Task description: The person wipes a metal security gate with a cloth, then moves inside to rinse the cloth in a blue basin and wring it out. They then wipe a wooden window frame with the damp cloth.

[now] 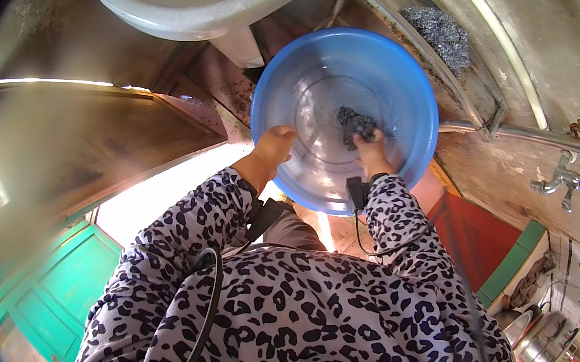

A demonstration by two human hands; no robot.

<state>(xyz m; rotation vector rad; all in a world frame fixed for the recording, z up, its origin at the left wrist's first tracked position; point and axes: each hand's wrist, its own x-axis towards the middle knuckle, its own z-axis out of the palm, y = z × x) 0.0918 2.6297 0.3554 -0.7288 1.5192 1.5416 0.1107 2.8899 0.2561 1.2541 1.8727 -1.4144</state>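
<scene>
A round blue plastic basin point(300, 73) is in front of me, its inside shiny and wet-looking. My left hand point(276, 147) is at the left side of its rim, the thumb reaching over the inner wall and the fingers curled. Inside the basin, right of its middle, my right hand point(370, 151) grips a dark, rumpled scouring mesh or cloth point(355, 123). The fingers of that hand are slightly blurred, and they hide the near end of the dark piece.
A white pedestal washbasin point(171, 19) stands beyond the blue basin. To the right, a metal-framed shelf point(392, 3) bears a glittering grey mesh-like mass point(439, 38). A metal tap point(558, 182) juts from the right wall. Metal pots point(544, 340) sit lower right; a green door point(56, 295) is left.
</scene>
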